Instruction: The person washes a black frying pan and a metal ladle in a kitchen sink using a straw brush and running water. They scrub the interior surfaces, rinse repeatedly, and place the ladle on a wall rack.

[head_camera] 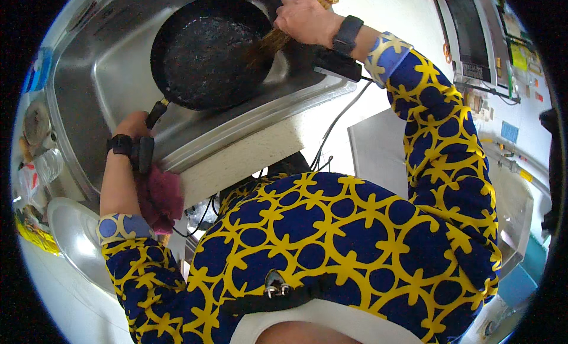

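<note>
A large black wok (208,60) rests in the stainless steel sink (120,73), its inside wet and dark. My left hand (133,125) grips the wok's short black handle (157,114) at the lower left. In my right hand (306,19) is a bundled straw brush (276,40), held at the wok's right side. The bristles reach down over the inner wall, where their tips look blurred. The brush's bound top end shows above my knuckles.
A dark red cloth (162,195) hangs over the sink's front rim near my left forearm. Left of the sink are a metal bowl (80,233) and a clear plastic container (49,164). A black cable (339,119) hangs below my right wrist. An oven-like appliance (470,37) stands far right.
</note>
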Tool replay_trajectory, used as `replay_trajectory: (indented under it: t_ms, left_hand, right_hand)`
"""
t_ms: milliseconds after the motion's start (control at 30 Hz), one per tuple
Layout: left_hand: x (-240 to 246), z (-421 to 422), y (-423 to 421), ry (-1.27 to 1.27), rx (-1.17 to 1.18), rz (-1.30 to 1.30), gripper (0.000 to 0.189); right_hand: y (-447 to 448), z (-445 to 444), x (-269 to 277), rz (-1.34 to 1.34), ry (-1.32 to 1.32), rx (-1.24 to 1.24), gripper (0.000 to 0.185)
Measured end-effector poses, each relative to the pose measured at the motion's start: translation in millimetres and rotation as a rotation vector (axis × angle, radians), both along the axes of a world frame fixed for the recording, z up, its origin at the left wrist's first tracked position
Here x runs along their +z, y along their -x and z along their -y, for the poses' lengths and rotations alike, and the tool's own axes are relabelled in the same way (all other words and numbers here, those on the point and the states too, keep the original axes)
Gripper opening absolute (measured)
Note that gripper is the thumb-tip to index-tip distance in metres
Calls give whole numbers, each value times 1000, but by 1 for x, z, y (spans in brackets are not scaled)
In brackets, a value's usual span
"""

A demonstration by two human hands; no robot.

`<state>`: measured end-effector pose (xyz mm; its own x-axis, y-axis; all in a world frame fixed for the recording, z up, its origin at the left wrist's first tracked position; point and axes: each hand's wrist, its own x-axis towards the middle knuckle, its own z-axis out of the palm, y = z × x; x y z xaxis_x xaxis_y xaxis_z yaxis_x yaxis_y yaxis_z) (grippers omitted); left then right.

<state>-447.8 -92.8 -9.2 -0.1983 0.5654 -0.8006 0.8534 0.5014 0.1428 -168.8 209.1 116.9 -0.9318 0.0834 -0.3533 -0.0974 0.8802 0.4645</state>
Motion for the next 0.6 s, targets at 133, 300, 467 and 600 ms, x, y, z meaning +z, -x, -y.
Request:
replay_trajectory:
  t_ms: [133,300,467,600]
  left_hand:
    - [-4,3,4,-25,50,-16,45]
    - [-9,2,7,21,2,-5,43]
    - [-9,1,10,-28,-84,22,44]
    - [14,3,1,99,114,34,43]
  right_hand:
    - [-17,4,38,-1,84,-103,16]
    - [-33,4,78,-132,203,-205,28]
    - [-55,16,79,-288,355,-313,40]
    - [-72,36,62,-374,544,-444,43]
